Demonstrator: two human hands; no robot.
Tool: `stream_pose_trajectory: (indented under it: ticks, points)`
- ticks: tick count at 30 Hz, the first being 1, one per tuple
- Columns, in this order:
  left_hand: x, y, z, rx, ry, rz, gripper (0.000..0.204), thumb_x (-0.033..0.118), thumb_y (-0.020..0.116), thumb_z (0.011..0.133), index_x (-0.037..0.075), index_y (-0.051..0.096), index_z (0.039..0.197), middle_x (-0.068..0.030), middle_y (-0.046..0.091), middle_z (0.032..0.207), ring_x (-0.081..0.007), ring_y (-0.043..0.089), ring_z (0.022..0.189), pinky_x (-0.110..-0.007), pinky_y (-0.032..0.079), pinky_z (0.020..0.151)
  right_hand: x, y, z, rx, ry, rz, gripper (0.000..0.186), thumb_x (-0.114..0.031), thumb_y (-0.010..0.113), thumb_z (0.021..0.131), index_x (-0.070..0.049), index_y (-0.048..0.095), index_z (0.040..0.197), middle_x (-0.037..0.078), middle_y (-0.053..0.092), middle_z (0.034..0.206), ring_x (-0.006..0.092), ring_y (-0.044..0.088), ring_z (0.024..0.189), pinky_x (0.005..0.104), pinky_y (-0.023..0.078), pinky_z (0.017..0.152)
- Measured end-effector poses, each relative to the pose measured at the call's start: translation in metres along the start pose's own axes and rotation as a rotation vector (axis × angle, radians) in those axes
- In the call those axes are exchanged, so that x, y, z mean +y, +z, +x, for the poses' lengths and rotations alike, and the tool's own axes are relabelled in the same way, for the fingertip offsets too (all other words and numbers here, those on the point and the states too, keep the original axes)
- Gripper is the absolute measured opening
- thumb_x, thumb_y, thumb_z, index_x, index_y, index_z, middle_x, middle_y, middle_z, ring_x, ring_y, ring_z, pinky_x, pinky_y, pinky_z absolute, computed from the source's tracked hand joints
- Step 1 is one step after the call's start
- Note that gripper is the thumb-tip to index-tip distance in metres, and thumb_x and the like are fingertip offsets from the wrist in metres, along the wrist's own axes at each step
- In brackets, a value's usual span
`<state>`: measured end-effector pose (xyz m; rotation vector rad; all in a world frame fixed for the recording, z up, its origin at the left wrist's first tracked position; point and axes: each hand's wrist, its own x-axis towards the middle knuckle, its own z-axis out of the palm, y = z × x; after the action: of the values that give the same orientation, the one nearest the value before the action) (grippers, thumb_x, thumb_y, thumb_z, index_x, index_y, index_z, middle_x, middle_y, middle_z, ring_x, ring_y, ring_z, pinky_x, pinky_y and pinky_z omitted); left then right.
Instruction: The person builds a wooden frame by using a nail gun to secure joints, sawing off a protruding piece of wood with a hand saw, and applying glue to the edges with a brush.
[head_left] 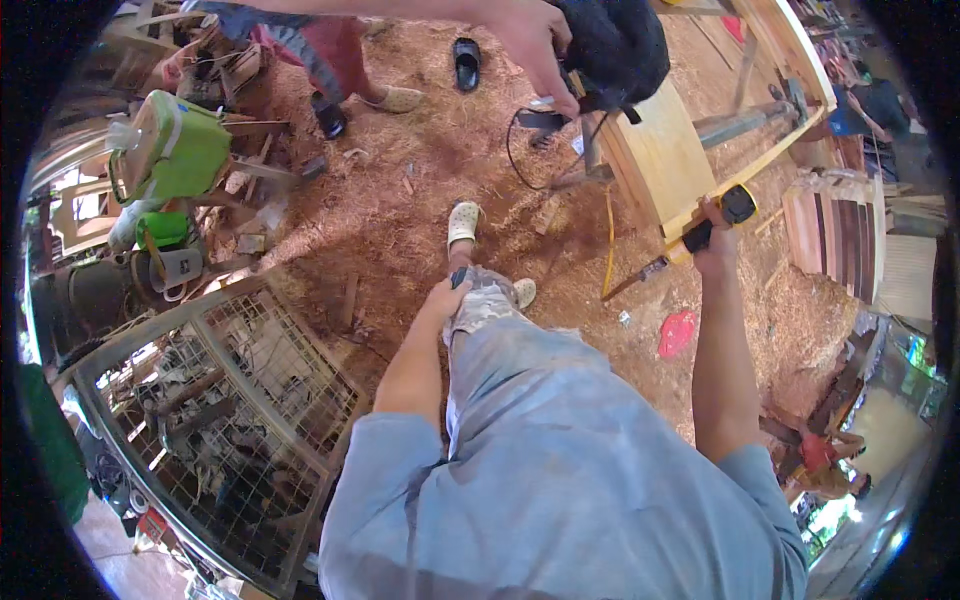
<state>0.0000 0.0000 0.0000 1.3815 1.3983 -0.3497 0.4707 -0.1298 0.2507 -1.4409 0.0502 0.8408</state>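
My right hand [716, 245] is closed around a yellow and black cordless drill [738, 206]. Its narrow front end points left, beside the corner of a pale wooden panel [672, 160]. Lower left of that, my left hand [441, 298] is closed in front of my thigh. A small dark object [458, 277] pokes out of its fingers, too small to name. Ahead, another person's hand [540, 50] is beside a black cloth-like bundle [615, 50], and a thin black cord [514, 150] loops below it.
Wood shavings cover the floor [400, 200]. A metal mesh frame [230, 400] stands at left, below a green container [180, 150]. A yellow strip [609, 245] hangs beside the panel. A red piece [677, 333] lies on the floor. Another person [825, 450] is at far right.
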Motion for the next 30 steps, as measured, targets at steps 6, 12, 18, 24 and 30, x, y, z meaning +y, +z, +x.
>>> stream_pose_trajectory:
  ticks: [6,12,18,24,30]
  points:
    - [-0.007,-0.044,-0.022,-0.069,-0.043,-0.576,0.047,0.042,0.067,0.084,-0.001,0.066,0.102,-0.0147,0.069,0.095,-0.0261,0.065,0.084,-0.038,0.050,0.075,-0.001,0.003,-0.002,0.095,-0.062,0.006,0.017,-0.016,0.076,0.083,-0.012,0.061,0.089,0.003,0.062,0.075,0.0189,0.060,0.063,0.0355,0.050,0.056]
    - [-0.008,-0.072,-0.049,-0.279,-0.379,-0.929,0.030,0.032,0.068,0.082,0.011,0.065,0.103,-0.0041,0.066,0.088,-0.0198,0.062,0.077,-0.038,0.051,0.071,-0.003,0.005,-0.003,0.115,-0.068,0.009,0.019,-0.014,0.076,0.082,-0.012,0.058,0.088,0.004,0.060,0.072,0.0186,0.059,0.058,0.0348,0.051,0.051]
    - [0.009,-0.083,-0.021,-0.394,-0.285,-0.415,0.041,0.046,0.068,0.085,0.011,0.063,0.106,-0.0031,0.066,0.092,-0.0179,0.061,0.083,-0.041,0.052,0.074,-0.003,0.007,-0.003,0.169,-0.099,0.001,0.019,-0.007,0.075,0.080,-0.011,0.058,0.085,0.003,0.059,0.068,0.0174,0.058,0.054,0.0329,0.050,0.049]
    - [0.023,-0.077,0.017,-0.439,-0.305,-0.580,0.050,0.047,0.065,0.088,0.000,0.066,0.108,-0.0074,0.069,0.096,-0.0244,0.065,0.086,-0.041,0.054,0.075,0.000,0.008,-0.006,0.223,-0.019,0.048,0.018,-0.013,0.077,0.079,-0.011,0.060,0.084,0.002,0.058,0.065,0.0164,0.055,0.051,0.0326,0.049,0.049]
    - [0.067,-0.122,-0.029,-0.397,-0.361,-0.703,0.035,0.034,0.057,0.092,0.002,0.068,0.101,-0.0138,0.071,0.098,-0.0276,0.068,0.081,-0.043,0.054,0.074,-0.008,0.009,-0.013,0.196,-0.028,0.035,0.021,-0.013,0.080,0.076,-0.011,0.060,0.083,0.002,0.059,0.066,0.0164,0.056,0.053,0.0323,0.048,0.050]
